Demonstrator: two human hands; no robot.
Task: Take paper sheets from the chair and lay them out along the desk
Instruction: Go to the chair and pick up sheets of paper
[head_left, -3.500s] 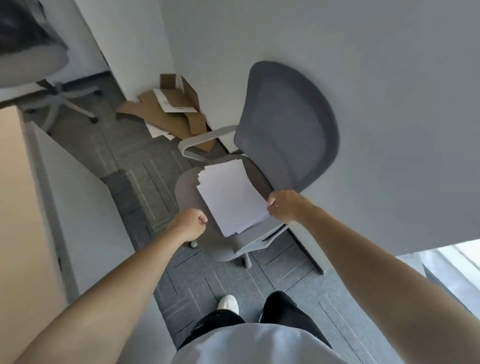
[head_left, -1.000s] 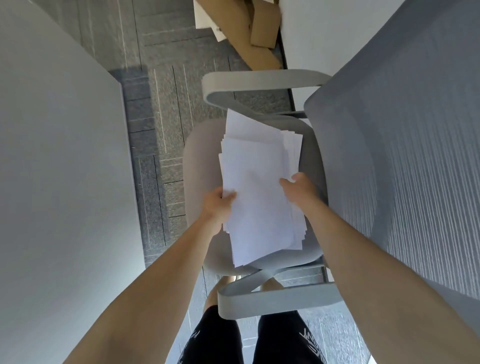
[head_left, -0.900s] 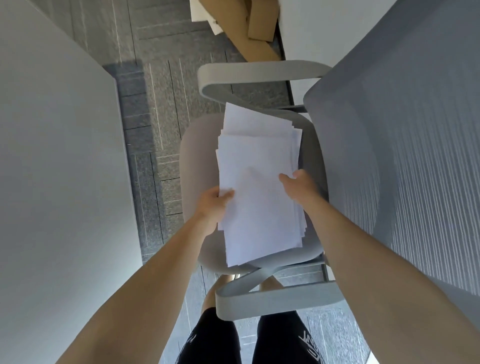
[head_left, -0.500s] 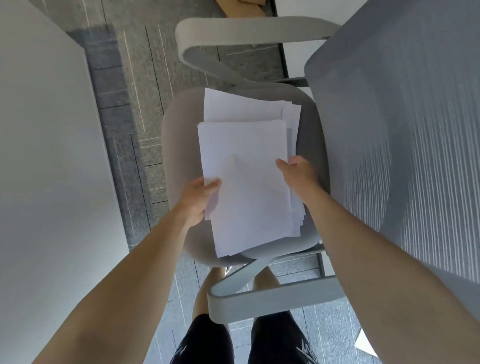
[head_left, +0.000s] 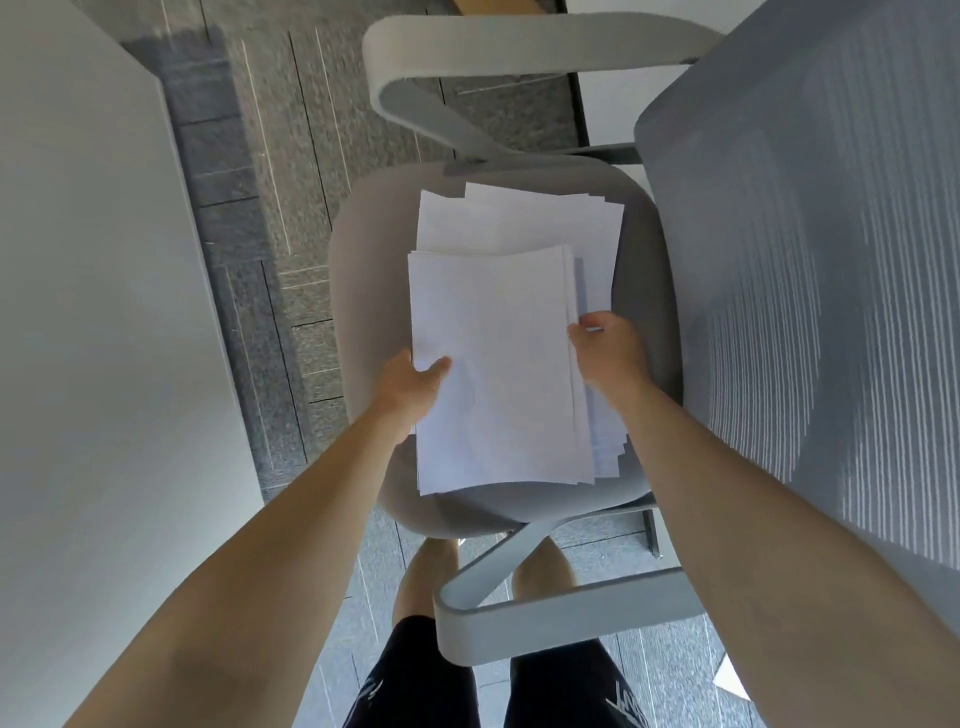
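Note:
A grey office chair (head_left: 363, 291) stands below me with a loose pile of white paper sheets (head_left: 519, 223) on its seat. Over that pile I hold a thinner bundle of white sheets (head_left: 493, 374), slightly bowed. My left hand (head_left: 410, 387) pinches the bundle's left edge, thumb on top. My right hand (head_left: 608, 353) grips its right edge. The sheets under the bundle are partly hidden by it.
The chair's mesh backrest (head_left: 805, 260) rises on the right, and its grey armrests lie at the far side (head_left: 519, 39) and the near side (head_left: 561, 613). A pale desk surface (head_left: 93, 312) fills the left. Grey carpet tiles (head_left: 270, 182) lie between. A white scrap (head_left: 730, 680) lies on the floor.
Both hands reached the pile, took hold of the top bundle at its sides and drew it toward me, off the rest of the sheets.

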